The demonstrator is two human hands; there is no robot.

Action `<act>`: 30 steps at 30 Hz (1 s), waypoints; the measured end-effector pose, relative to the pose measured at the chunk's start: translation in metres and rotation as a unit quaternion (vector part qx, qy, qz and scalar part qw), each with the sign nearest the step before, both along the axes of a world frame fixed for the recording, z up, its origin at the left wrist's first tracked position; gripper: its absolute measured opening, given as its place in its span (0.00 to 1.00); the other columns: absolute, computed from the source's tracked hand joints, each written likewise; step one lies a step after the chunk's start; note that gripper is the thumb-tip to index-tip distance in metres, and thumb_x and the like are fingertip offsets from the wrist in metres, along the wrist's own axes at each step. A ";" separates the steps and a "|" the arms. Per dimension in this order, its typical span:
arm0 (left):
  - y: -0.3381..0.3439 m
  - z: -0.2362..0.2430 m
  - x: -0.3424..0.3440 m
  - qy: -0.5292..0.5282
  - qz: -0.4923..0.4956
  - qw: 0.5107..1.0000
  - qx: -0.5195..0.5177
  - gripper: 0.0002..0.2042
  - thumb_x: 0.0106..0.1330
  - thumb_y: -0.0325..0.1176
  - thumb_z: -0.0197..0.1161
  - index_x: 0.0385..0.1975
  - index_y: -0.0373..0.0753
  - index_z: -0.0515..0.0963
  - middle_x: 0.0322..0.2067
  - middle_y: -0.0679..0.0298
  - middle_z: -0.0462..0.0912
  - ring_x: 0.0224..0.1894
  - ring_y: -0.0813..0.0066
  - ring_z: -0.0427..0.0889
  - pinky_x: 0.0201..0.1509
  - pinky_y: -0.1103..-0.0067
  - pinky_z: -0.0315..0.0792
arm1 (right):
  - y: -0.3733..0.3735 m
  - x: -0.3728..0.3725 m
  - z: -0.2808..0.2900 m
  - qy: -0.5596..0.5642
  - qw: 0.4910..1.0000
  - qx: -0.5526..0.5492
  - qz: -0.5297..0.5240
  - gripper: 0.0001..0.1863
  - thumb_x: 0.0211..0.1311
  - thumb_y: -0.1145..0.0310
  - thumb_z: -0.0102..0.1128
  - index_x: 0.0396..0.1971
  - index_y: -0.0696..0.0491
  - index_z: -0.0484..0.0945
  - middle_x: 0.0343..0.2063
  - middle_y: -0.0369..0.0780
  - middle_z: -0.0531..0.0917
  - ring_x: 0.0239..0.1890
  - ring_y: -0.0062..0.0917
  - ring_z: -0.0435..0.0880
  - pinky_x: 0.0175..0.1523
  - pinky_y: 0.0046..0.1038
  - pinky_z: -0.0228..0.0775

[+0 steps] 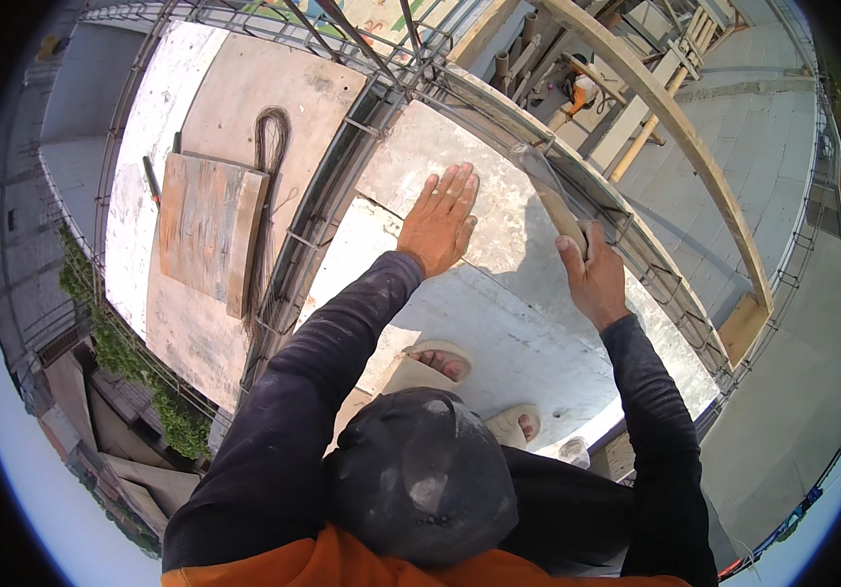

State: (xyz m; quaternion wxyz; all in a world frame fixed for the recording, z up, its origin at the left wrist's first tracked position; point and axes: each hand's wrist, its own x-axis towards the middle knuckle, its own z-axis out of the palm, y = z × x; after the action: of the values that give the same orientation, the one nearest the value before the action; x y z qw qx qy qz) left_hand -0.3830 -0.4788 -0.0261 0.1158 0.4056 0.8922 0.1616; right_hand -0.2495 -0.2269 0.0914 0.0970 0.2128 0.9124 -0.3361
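Grey formwork panel [499,293] lies under my flat, open left hand [440,223], pressing it steady, while my right hand [591,279] is clenched around a wooden-handled tool [552,196] angled toward the rebar cage [626,230] beside it.

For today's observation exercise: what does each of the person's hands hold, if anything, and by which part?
The right hand grips a hand saw by its wooden handle. The left hand holds nothing; it lies flat on the white panel.

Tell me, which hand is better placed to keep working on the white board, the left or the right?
Probably the right hand: it grips the wooden-handled tool over the white board. The left hand lies flat and open on the board, holding nothing.
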 end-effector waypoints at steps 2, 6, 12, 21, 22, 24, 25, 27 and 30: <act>-0.017 0.001 -0.004 0.022 0.064 0.997 -0.022 0.36 0.84 0.47 0.47 0.84 0.33 0.48 0.85 0.47 0.44 0.87 0.47 0.40 0.88 0.52 0.35 | 0.008 0.030 -0.008 0.034 0.999 0.017 -0.015 0.29 0.80 0.40 0.54 0.51 0.56 0.73 0.31 0.55 0.88 0.35 0.55 0.89 0.41 0.50 0.79; -0.031 0.001 -0.004 -0.004 0.063 0.997 -0.053 0.38 0.84 0.49 0.49 0.84 0.33 0.47 0.85 0.48 0.42 0.87 0.48 0.37 0.88 0.54 0.36 | 0.021 0.054 -0.032 -0.157 0.985 0.066 0.034 0.28 0.82 0.40 0.49 0.50 0.55 0.70 0.31 0.58 0.88 0.37 0.56 0.90 0.41 0.54 0.80; -0.038 0.017 -0.019 0.004 0.060 0.997 -0.043 0.38 0.80 0.46 0.58 0.82 0.33 0.54 0.84 0.47 0.47 0.87 0.49 0.43 0.88 0.55 0.44 | 0.020 0.065 -0.032 -0.162 0.986 0.045 0.019 0.32 0.82 0.38 0.48 0.53 0.58 0.73 0.31 0.58 0.88 0.38 0.55 0.90 0.46 0.53 0.79; -0.085 0.020 -0.107 -0.356 0.356 0.858 0.096 0.26 0.66 0.40 0.79 0.54 0.25 0.82 0.41 0.54 0.90 0.39 0.65 0.88 0.48 0.73 0.81 | -0.040 0.009 -0.005 -0.068 0.992 -0.101 0.027 0.30 0.83 0.46 0.51 0.59 0.62 0.74 0.36 0.59 0.88 0.41 0.56 0.90 0.49 0.51 0.81; -0.084 0.021 -0.110 -0.394 0.361 0.838 0.110 0.24 0.65 0.40 0.80 0.50 0.25 0.83 0.38 0.56 0.90 0.37 0.68 0.88 0.46 0.74 0.81 | -0.053 -0.008 -0.001 -0.011 0.994 -0.107 0.027 0.28 0.83 0.48 0.52 0.59 0.62 0.73 0.36 0.59 0.88 0.40 0.56 0.90 0.48 0.51 0.81; -0.087 0.017 -0.119 -0.437 0.368 0.814 0.105 0.23 0.62 0.40 0.82 0.46 0.25 0.85 0.37 0.56 0.90 0.35 0.69 0.87 0.44 0.73 0.80 | -0.078 -0.040 -0.001 0.087 0.990 -0.103 0.032 0.27 0.83 0.49 0.52 0.60 0.61 0.73 0.36 0.58 0.88 0.40 0.56 0.90 0.47 0.51 0.81; -0.090 0.014 -0.124 -0.426 0.359 0.826 0.086 0.24 0.62 0.41 0.83 0.45 0.25 0.85 0.37 0.55 0.90 0.35 0.69 0.87 0.44 0.73 0.80 | -0.090 -0.056 -0.003 0.130 0.987 -0.091 0.038 0.27 0.83 0.49 0.52 0.60 0.61 0.72 0.36 0.58 0.88 0.39 0.56 0.90 0.47 0.51 0.82; -0.089 0.005 -0.131 -0.410 0.335 0.847 0.046 0.25 0.61 0.42 0.83 0.45 0.24 0.85 0.36 0.55 0.90 0.35 0.68 0.87 0.44 0.72 0.81 | -0.093 -0.078 -0.019 0.092 0.992 -0.050 0.065 0.28 0.83 0.48 0.50 0.59 0.61 0.72 0.35 0.58 0.89 0.39 0.55 0.90 0.47 0.51 0.82; -0.093 -0.007 -0.129 -0.317 0.338 0.885 0.042 0.24 0.60 0.44 0.84 0.41 0.27 0.85 0.35 0.57 0.89 0.34 0.69 0.87 0.43 0.72 0.81 | -0.087 -0.101 -0.036 -0.077 0.989 -0.003 0.128 0.29 0.84 0.46 0.48 0.58 0.61 0.71 0.32 0.57 0.89 0.39 0.55 0.91 0.48 0.52 0.82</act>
State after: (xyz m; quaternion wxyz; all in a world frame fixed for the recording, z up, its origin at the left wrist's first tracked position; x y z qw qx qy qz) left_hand -0.5115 -0.5715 -0.0327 0.3139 0.0111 0.8833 0.3480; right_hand -0.3504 -0.3136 0.0557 0.2094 0.1192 0.9210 -0.3063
